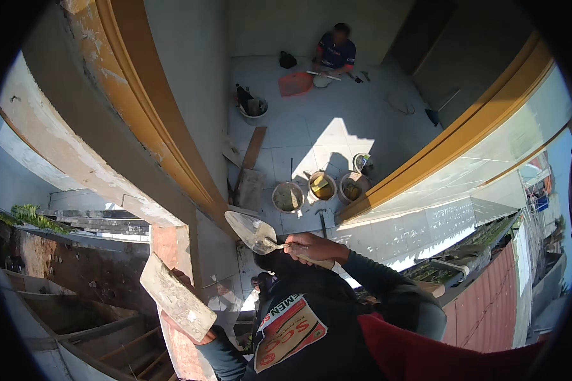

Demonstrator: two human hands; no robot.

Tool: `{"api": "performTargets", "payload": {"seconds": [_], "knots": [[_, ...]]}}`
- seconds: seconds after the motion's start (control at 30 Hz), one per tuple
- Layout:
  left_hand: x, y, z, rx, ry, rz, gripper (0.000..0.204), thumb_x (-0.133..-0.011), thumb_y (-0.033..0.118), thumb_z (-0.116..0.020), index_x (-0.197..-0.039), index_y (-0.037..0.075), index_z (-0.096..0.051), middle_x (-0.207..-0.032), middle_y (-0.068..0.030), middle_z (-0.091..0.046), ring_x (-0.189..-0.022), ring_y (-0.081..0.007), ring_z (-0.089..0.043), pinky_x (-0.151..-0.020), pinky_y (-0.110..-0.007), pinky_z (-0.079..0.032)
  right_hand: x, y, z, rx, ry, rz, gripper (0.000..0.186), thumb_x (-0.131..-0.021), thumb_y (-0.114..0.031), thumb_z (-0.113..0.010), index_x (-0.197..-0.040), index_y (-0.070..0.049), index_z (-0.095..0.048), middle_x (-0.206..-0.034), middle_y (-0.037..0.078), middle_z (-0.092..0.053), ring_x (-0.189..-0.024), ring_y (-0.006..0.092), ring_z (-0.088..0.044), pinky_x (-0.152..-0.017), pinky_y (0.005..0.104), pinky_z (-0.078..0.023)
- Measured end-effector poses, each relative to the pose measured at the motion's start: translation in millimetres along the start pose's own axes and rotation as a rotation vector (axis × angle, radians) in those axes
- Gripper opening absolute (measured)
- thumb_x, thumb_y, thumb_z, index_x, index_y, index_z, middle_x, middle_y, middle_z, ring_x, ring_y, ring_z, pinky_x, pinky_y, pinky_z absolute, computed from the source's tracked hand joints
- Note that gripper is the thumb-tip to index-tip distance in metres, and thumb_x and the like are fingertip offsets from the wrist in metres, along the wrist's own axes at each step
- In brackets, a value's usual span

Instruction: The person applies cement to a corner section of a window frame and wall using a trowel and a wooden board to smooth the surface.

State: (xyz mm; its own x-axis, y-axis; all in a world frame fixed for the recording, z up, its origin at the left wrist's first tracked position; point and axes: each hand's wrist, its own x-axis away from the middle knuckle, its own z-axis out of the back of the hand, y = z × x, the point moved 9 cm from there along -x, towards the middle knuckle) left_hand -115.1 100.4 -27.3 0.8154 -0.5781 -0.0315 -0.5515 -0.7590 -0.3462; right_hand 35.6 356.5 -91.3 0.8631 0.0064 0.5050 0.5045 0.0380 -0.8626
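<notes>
My right hand (316,246) is closed around the handle of a pointed trowel (253,233). Its metal blade, smeared pale, points left in front of my body. Lower left, my left hand (187,327) grips a rectangular board (177,297) from beneath and along its edge. Pale, dried-looking mortar coats the board's face, and it is tilted. Most of the left fingers are hidden by it. The board is next to the raw edge of a wall (170,244), apart from the trowel.
Below stand mortar-stained buckets (288,207), one with something yellow inside, and a hammer (322,222) lies nearby. Another person (335,54) sits on the tiled floor farther off, beside a red tray-like thing (295,84). A yellow-brown door frame (451,133) rises on the right.
</notes>
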Motion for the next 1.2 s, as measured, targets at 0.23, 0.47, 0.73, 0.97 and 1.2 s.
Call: {"api": "performTargets", "payload": {"seconds": [0.23,0.47,0.73,0.97,1.2], "knots": [[6.1,9.6,58.1,-0.927,0.24,-0.222,0.055,-0.09,0.029,-0.043,-0.137,0.0,-0.04,-0.132,-0.0192,-0.049,-0.119,-0.0305,-0.051,-0.103,-0.043,-0.04,4.7,20.1,23.0,-0.078,0.067,0.125,0.03,-0.089,-0.018,-0.065,-0.105,-0.004,-0.044,-0.078,0.007,-0.055,-0.063,0.0085,-0.058,-0.046,0.0239,-0.044],[-49.5,-52.0,44.2,-0.295,0.092,-0.022,0.047,-0.08,0.002,-0.05,-0.126,-0.007,-0.049,-0.124,-0.0226,-0.058,-0.111,-0.0368,-0.058,-0.101,-0.05,-0.043,22.1,-32.0,74.6,0.168,0.267,0.43,0.029,-0.081,-0.014,-0.07,-0.097,-0.001,-0.049,-0.078,0.009,-0.061,-0.07,0.0161,-0.057,-0.064,0.031,-0.047],[-58.7,-85.9,23.6,-0.372,0.009,-0.055,0.047,-0.087,0.004,-0.048,-0.133,-0.004,-0.042,-0.128,-0.0242,-0.053,-0.115,-0.0366,-0.056,-0.102,-0.051,-0.042,85.2,-164.5,65.3,0.982,0.303,1.049,0.017,-0.068,-0.004,-0.074,-0.078,-0.001,-0.06,-0.086,0.01,-0.062,-0.078,0.0285,-0.062,-0.067,0.0376,-0.05],[-39.9,-104.0,35.0,-0.457,0.052,0.058,0.052,-0.079,0.003,-0.051,-0.129,-0.007,-0.045,-0.123,-0.027,-0.056,-0.107,-0.0391,-0.061,-0.094,-0.055,-0.049,69.3,-183.2,82.6,0.981,0.464,1.231,0.024,-0.062,0.001,-0.069,-0.083,0.001,-0.057,-0.092,0.019,-0.063,-0.076,0.0351,-0.061,-0.064,0.0409,-0.051],[-7.8,-70.3,-4.1,-0.588,0.002,0.05,0.06,-0.081,0.007,-0.063,-0.135,-0.002,-0.04,-0.126,-0.021,-0.056,-0.109,-0.0335,-0.061,-0.092,-0.048,-0.051,54.3,-218.0,55.2,0.717,0.727,1.353,0.024,-0.072,-0.005,-0.077,-0.083,0.002,-0.057,-0.081,0.018,-0.062,-0.063,0.0339,-0.059,-0.056,0.0382,-0.048]]}}
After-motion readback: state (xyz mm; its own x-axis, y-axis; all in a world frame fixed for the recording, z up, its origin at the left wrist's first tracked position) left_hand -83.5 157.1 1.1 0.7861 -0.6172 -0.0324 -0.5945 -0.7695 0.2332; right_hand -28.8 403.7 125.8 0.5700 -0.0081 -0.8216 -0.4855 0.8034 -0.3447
